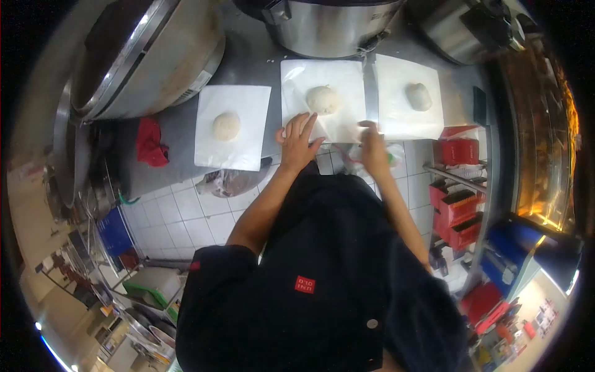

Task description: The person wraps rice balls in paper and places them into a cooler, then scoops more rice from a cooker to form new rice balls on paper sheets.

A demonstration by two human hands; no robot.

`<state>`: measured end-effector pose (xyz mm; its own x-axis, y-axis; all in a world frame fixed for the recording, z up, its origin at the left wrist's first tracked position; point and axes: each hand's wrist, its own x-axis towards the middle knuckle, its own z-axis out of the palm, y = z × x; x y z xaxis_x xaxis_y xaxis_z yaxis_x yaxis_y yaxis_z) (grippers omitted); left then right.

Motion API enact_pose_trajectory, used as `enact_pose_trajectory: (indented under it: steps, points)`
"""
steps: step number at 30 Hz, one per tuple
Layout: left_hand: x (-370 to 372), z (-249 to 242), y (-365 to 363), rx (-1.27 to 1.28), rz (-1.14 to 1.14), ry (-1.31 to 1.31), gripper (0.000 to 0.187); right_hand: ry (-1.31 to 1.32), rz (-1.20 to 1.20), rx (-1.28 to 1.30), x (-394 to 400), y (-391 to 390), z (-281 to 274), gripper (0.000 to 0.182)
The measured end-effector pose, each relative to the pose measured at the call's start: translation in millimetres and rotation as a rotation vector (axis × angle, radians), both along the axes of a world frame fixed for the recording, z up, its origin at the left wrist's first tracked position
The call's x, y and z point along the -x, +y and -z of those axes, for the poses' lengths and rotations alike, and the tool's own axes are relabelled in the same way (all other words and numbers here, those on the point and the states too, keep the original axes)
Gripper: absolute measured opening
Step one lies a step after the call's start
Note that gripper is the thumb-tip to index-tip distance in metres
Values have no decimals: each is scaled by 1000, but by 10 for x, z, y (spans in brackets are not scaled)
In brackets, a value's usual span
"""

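Three sheets of white wrapping paper lie in a row on the steel counter, each bearing a rounded pale mound that looks like rice. My left hand (300, 142) rests at the near edge of the middle paper (347, 74), fingers spread, tips just short of the middle mound (322, 100). A crease runs through that paper beside the mound. My right hand (372, 144), blurred, is at the same sheet's near right corner. To the left is the left paper (251, 102) with its mound (226, 126); on the right, the right paper (396, 71) carries another mound (419, 97).
Large steel pots (334, 28) stand along the back, with a big round vessel (167, 62) at the left. A red cloth (152, 142) lies on the counter's left. Red boxes (458, 214) fill a rack at right. Below is white tiled floor (176, 214).
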<state>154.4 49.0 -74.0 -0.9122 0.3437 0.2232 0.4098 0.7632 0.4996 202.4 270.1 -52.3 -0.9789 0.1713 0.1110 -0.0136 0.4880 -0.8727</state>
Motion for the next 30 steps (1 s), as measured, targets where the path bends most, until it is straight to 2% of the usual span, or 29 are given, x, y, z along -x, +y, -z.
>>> enact_pose_trajectory:
  steps: [1, 2, 4, 7, 9, 11, 13, 15, 17, 19, 20, 21, 23, 24, 25, 26, 28, 29, 30]
  points:
    - [3, -10, -2, 2, 0, 1, 62, 187, -79, -101, 47, -121, 192, 33]
    - [11, 19, -5, 9, -12, 14, 48, 196, -61, -99, 67, -245, 148, 33]
    - [18, 17, -17, 11, -1, 69, 44, 15, -40, -468, 107, -436, 8, 43]
    - [75, 16, -38, 21, 18, 195, 39, 48, -94, -560, 212, -507, 13, 50]
    - [108, -30, -80, 33, 34, 267, 37, 12, -109, -569, 248, -481, 39, 47]
    - [174, -192, -165, 118, 38, 225, 38, -35, -35, -727, 287, -353, 155, 43]
    - [252, -237, -294, 163, 5, 223, 32, -48, 29, -685, 290, -211, 93, 39]
    - [301, -214, -491, 317, 115, 173, 39, 18, -56, -706, 289, 26, 184, 33]
    - [276, -338, -581, 285, 162, 158, 39, 37, -83, -717, 264, 174, 143, 28]
    - [269, -397, -644, 326, 294, 124, 36, 31, -230, -702, 264, 285, 17, 23]
    - [276, -399, -657, 327, 291, 126, 36, 37, -251, -676, 249, 307, 11, 23]
    - [282, -406, -660, 294, 269, 55, 33, 38, -252, -675, 242, 328, 29, 23]
    - [311, -423, -646, 258, 247, -16, 30, 0, -161, -479, 227, 363, 110, 19]
    - [372, -481, -613, 143, 156, -115, 24, 2, -160, -481, 248, 367, 205, 19]
    - [436, -504, -579, 27, 65, -214, 19, -30, -79, -331, 287, 356, 309, 16]
    - [492, -370, -560, 26, 66, -216, 19, -66, 3, -179, 305, 363, 409, 15]
    - [608, 49, -504, -557, -202, -295, 16, -57, 67, -103, 408, 276, 427, 15]
    - [633, 127, -444, -559, -201, -296, 16, -46, 128, -28, 451, 233, 429, 18]
    - [665, 184, -365, -615, -295, -297, 18, -43, 129, -31, 480, 212, 479, 18]
